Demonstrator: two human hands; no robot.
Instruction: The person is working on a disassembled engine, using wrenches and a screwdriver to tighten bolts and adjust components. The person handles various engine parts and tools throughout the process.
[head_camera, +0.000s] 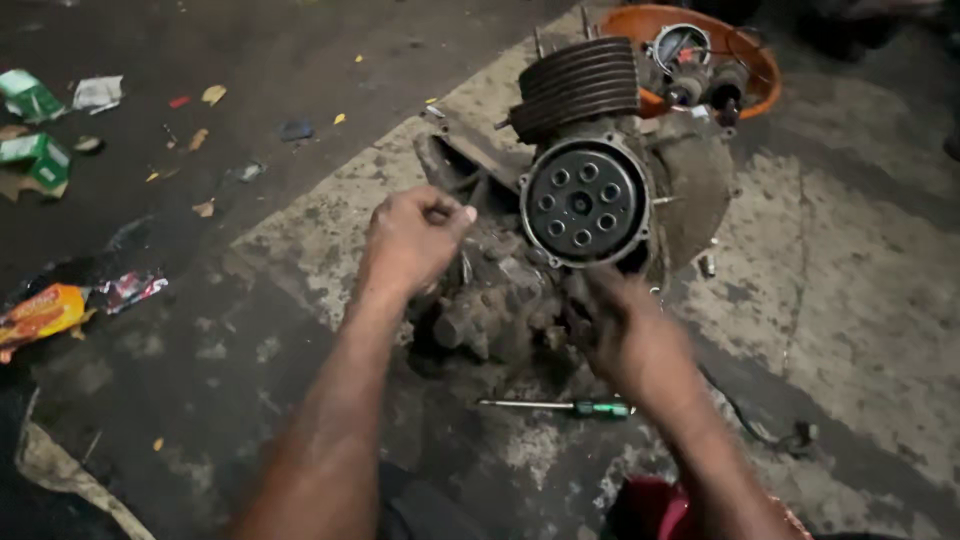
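Observation:
A dirty, greasy engine (690, 180) lies on the concrete floor, with a finned cylinder (578, 82) at its top and a round plate with several holes (584, 202) facing me. My left hand (412, 238) is closed on the engine's left side, near the casing edge. My right hand (622, 325) is blurred and reaches into the grimy lower part of the engine under the round plate; what its fingers grip is hidden. A screwdriver with a green handle (575, 407) lies on the floor just below the engine, between my arms.
An orange bowl (752, 52) with small engine parts stands behind the engine. Wrappers and litter (42, 312) lie scattered on the dark floor at left. A black cable (770, 432) runs along the floor at right. A red object (660, 510) shows at the bottom edge.

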